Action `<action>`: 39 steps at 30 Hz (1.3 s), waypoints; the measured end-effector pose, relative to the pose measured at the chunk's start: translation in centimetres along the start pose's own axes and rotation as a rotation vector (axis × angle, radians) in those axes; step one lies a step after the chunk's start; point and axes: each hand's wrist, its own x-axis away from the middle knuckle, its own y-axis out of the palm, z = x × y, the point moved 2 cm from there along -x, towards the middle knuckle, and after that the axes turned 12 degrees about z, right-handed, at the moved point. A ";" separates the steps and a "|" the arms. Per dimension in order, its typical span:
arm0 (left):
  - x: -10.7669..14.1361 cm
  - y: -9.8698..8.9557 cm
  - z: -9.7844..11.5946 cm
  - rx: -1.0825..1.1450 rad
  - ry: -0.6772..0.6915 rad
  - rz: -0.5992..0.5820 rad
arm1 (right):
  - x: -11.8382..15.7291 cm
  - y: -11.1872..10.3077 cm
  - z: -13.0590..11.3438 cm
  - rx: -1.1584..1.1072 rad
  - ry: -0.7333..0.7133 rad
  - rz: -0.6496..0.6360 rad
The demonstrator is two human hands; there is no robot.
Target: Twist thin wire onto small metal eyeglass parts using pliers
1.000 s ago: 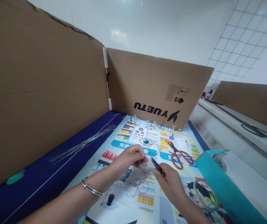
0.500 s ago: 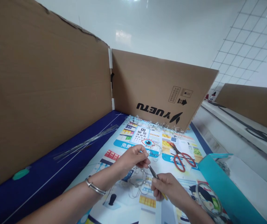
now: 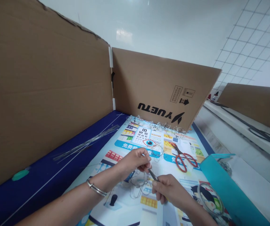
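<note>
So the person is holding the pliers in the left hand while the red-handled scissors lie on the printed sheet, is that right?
Not quite: the head view shows the pliers in the right hand, not the left. The red-handled scissors do lie on the printed sheet.

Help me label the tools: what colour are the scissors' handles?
The scissors' handles are red; the head view shows them best.

A shiny silver bangle [image 3: 98, 190] circles the bare left forearm [image 3: 78, 197].

Pliers [image 3: 153, 174] partly hidden by right fingers [image 3: 157, 187]
</note>
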 end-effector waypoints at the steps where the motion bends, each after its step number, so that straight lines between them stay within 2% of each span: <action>1: 0.0 0.0 0.0 -0.001 0.004 -0.003 | 0.0 0.0 0.0 0.002 0.000 0.000; 12: 0.0 0.0 0.2 -0.054 0.003 -0.046 | 0.4 0.4 -0.1 0.005 0.051 -0.021; 18: 0.4 0.2 0.9 -0.057 0.095 -0.106 | 1.0 0.7 -0.7 -0.201 0.132 -0.188; 22: 0.6 0.0 1.3 -0.057 0.124 -0.216 | 1.3 1.0 -0.8 -0.397 0.196 -0.365; 25: 0.7 -0.3 1.5 -0.056 0.138 -0.284 | 1.6 1.3 -1.0 -0.512 0.255 -0.450; 32: 1.4 -0.7 2.3 -0.054 0.156 -0.383 | 2.0 2.1 -0.1 -0.605 0.234 -0.492; 39: 2.2 -0.7 3.0 -0.165 0.089 -0.449 | 2.4 2.4 0.8 -0.564 0.256 -0.539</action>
